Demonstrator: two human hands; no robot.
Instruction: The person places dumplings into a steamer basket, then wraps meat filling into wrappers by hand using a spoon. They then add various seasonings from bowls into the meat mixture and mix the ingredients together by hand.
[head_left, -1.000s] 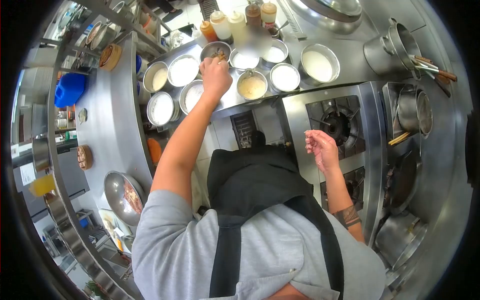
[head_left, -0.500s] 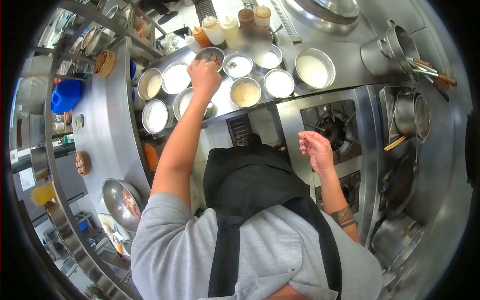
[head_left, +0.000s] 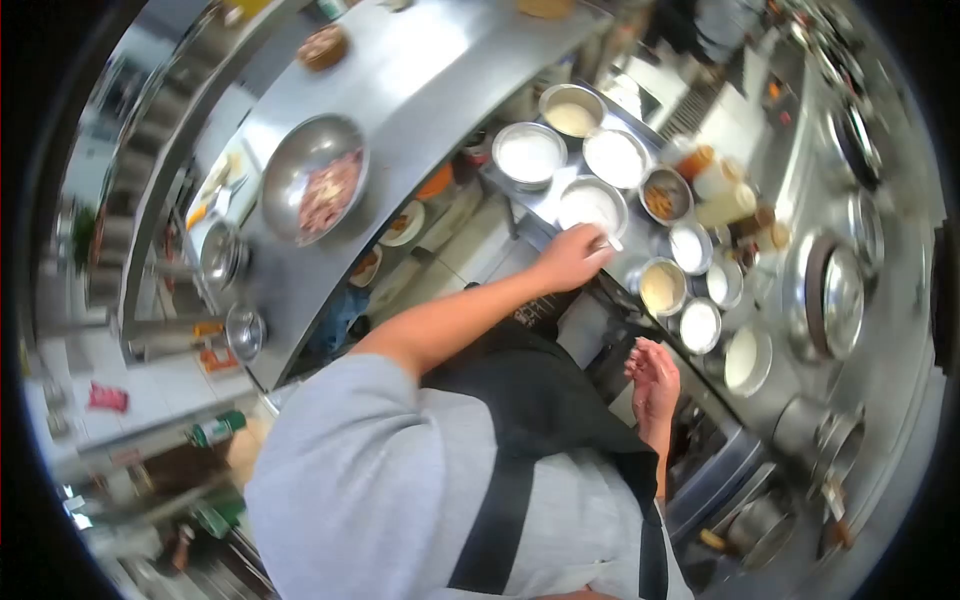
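Note:
My left hand (head_left: 572,262) is closed on what looks like a small spoon (head_left: 612,243), blurred and pale at its tip. It is at the near rim of a bowl of white powder (head_left: 592,203). Just beyond sits a smaller metal bowl with brown, dried-looking pieces (head_left: 661,196). My right hand (head_left: 653,380) hovers in front of the counter, fingers loosely curled and smeared with wet residue; nothing shows in it. On the left-hand counter stands a large steel bowl (head_left: 285,150) holding raw cut meat (head_left: 328,197).
Several more bowls of white or yellowish powder line the counter, one yellowish (head_left: 663,287). Squeeze bottles (head_left: 728,205) stand behind them. Steel pots (head_left: 808,430) are at the right. A steel counter (head_left: 425,110) runs along the left, with a small basket of meat (head_left: 322,47).
My view has swung left, bringing the meat bowl nearer the middle. My left hand has left the bowl of brown pieces for the white powder bowl. My right hand stays raised.

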